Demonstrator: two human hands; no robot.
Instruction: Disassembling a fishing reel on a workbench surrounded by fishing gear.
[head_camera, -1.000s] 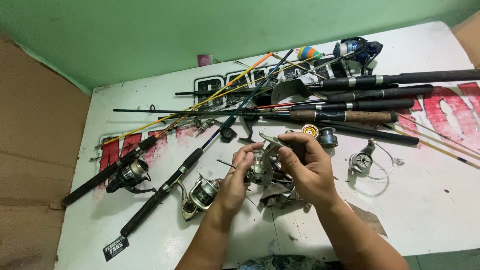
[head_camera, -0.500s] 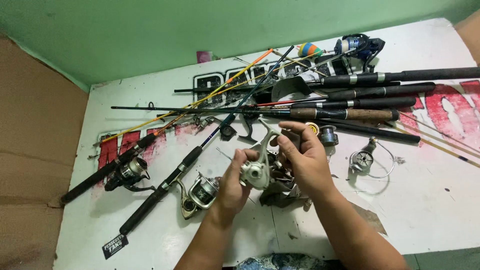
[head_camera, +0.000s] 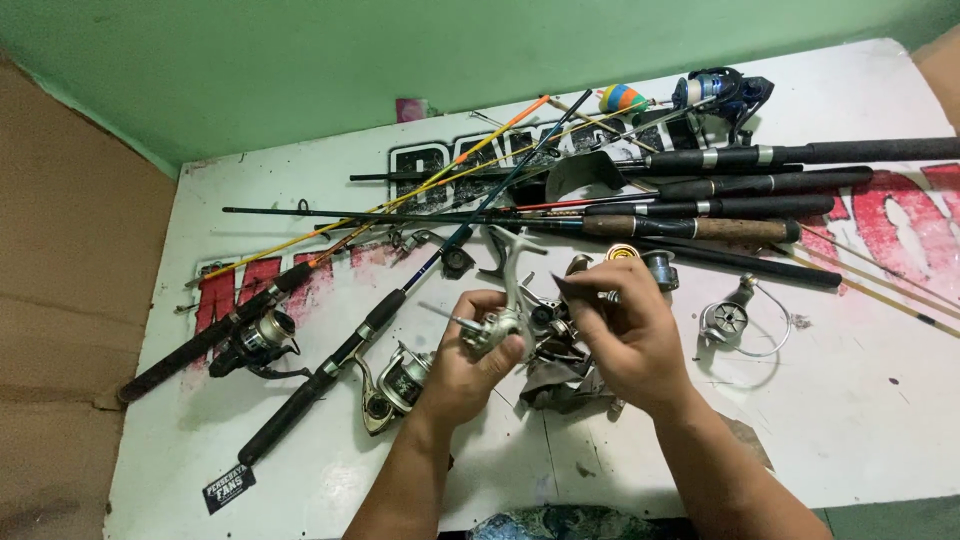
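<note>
Low in the frame's centre, the left hand (head_camera: 468, 362) curls its fingers around a silver reel body (head_camera: 497, 325), while the right hand (head_camera: 628, 335) pinches a small dark part (head_camera: 572, 291), perhaps a cover plate. A small black label (head_camera: 229, 488) lies lower left; big red and black lettering (head_camera: 238, 305) covers the white board (head_camera: 860, 400). Since half a second ago, the hands have drawn apart.

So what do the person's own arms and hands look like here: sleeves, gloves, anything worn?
Both forearms enter from the bottom edge and are bare to the frame's edge, with no sleeves showing. The left hand and right hand wear no gloves. No watch, ring or wristband can be seen on either, and no markings or tattoos on the parts in view.
</note>
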